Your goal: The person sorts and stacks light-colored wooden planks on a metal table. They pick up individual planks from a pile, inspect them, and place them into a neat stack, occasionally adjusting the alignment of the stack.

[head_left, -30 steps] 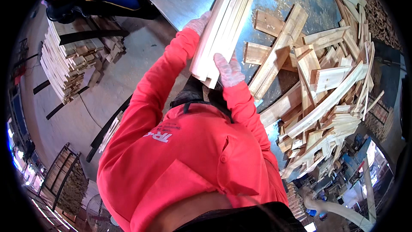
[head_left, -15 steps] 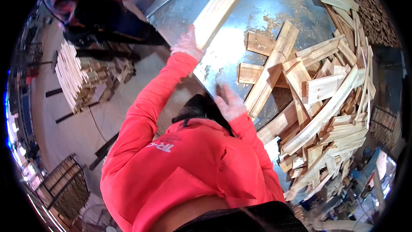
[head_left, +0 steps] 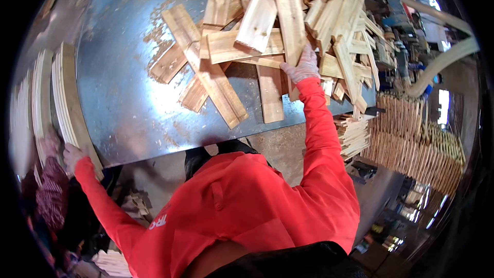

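Observation:
My right hand [head_left: 303,67], in a pale thin glove, grips the near part of a long wooden board [head_left: 288,15], its thumb across the face and its fingers by the right edge. That board lies in a jumbled heap of boards on the metal table. Far to the left, my left hand [head_left: 75,155] is closed on the near end of a bundle of wooden boards [head_left: 67,92] along the table's left edge. Beside it, another person's hand [head_left: 50,144], with a purple sleeve, touches the neighbouring boards [head_left: 42,92].
The metal table [head_left: 118,72] has sawdust and loose chips on it. A crossed board [head_left: 206,67] lies over shorter pieces near its middle. Stacked wood [head_left: 411,144] stands at the right, with a pale hose [head_left: 442,64] above. The table's front edge runs before my body.
My view has swung rightward. My right hand has gone from the table's front edge to a long board in the heap. My left hand and its boards now appear farther left, beside another person's hand.

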`<state>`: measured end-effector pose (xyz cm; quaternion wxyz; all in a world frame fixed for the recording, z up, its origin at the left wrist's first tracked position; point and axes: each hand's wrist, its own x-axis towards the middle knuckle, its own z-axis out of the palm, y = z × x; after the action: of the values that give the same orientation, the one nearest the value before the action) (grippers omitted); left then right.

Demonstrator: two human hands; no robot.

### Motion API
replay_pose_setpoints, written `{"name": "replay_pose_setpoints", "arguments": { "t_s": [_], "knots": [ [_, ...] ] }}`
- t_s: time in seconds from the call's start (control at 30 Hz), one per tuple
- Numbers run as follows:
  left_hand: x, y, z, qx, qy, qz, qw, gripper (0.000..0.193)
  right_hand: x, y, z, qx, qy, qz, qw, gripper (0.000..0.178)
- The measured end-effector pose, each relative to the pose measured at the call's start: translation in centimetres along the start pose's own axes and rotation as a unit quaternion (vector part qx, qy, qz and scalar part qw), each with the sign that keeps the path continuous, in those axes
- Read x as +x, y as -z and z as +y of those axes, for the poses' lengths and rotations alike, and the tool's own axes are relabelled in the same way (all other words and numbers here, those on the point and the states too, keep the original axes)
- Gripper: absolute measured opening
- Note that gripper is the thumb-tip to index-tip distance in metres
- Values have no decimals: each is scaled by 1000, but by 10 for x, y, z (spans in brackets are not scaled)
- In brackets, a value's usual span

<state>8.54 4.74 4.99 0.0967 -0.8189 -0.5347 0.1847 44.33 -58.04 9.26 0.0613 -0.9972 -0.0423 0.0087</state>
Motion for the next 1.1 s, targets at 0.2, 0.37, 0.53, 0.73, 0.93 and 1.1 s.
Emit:
{"name": "replay_pose_setpoints", "arguments": {
  "t_s": [0.2,0.37,0.53,0.73,0.93,1.1],
  "knots": [
    [-198,44,186,-793,-294,-409,343,80,-61,-62,19,302,191,-276,892,50],
    [-284,118,309,-669,-338,-627,212,79,-54,55,19,204,203,68,955,52],
    [-345,148,349,-687,-420,-466,368,63,38,63,249,-222,-48,26,973,95],
    [-369,135,351,-710,-312,-315,547,46,55,55,273,-92,110,-32,989,92],
    [-246,233,372,-625,-484,-251,559,35,79,36,314,-125,320,60,937,86],
    [-175,284,466,-488,-392,-119,771,46,81,35,306,-88,362,40,927,99]
  ]
}}
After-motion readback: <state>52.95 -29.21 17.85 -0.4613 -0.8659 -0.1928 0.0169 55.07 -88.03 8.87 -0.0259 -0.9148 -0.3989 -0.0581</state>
